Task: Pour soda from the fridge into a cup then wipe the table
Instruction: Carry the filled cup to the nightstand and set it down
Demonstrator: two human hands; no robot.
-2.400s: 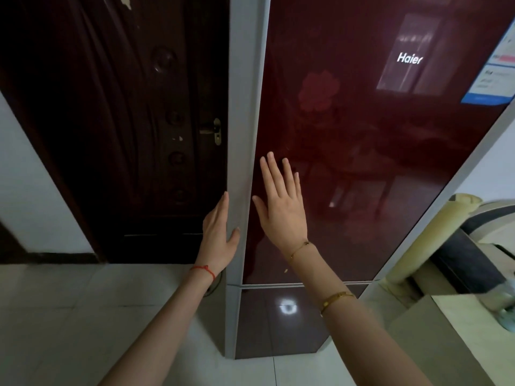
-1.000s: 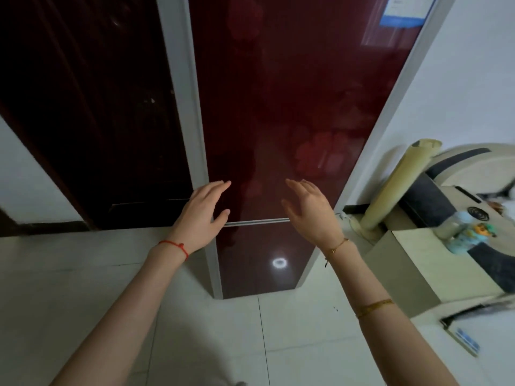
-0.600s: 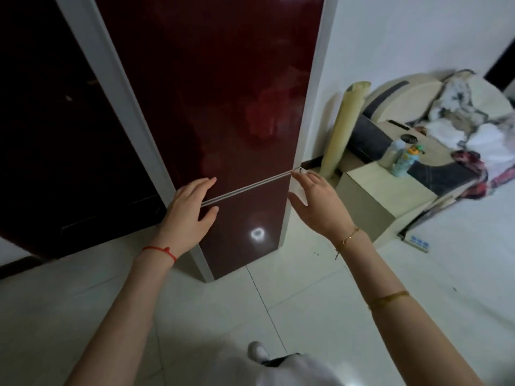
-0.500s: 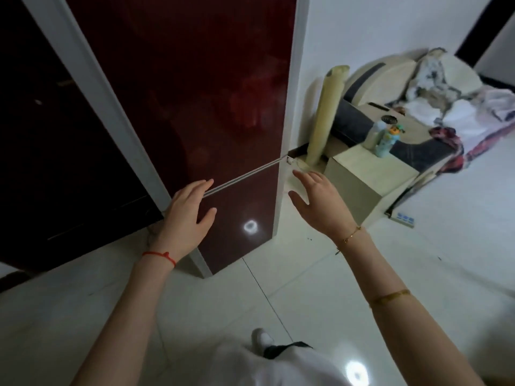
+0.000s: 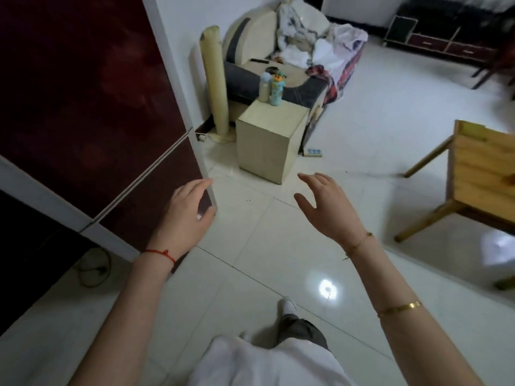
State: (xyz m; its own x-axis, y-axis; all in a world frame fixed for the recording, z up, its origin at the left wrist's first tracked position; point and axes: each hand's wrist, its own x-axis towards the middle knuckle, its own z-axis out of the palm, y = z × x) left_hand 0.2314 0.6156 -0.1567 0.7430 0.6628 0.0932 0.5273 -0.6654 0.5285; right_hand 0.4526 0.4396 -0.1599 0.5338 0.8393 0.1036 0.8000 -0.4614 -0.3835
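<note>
The person is standing on the white tiled floor (image 5: 278,246) beside the fridge (image 5: 92,107), which is filling the left part of the view with its dark red glossy doors. Both fridge doors are looking closed, with a thin silver line dividing the upper door from the lower one. No soda and no cup are showing in this view.

The left hand (image 5: 184,218) is reaching out in front of the lower right corner of the fridge. Its grip is open, the fingers are relaxed and a little bent, and it is holding nothing; whether the fingertips are touching the door edge, I cannot tell. A red string is sitting on this wrist. The right hand (image 5: 328,210) is hanging in the air over the floor, well apart from the fridge. Its grip is also open, with fingers spread and slightly curved, and it is holding nothing.

Behind the hands, a small beige cabinet (image 5: 270,140) is standing near the fridge, and two bottles (image 5: 271,89) are standing on its top at the far edge. A rolled mat (image 5: 216,82) is leaning upright between the fridge and the cabinet. At the right edge, part of a wooden bench (image 5: 482,174) is showing.
</note>
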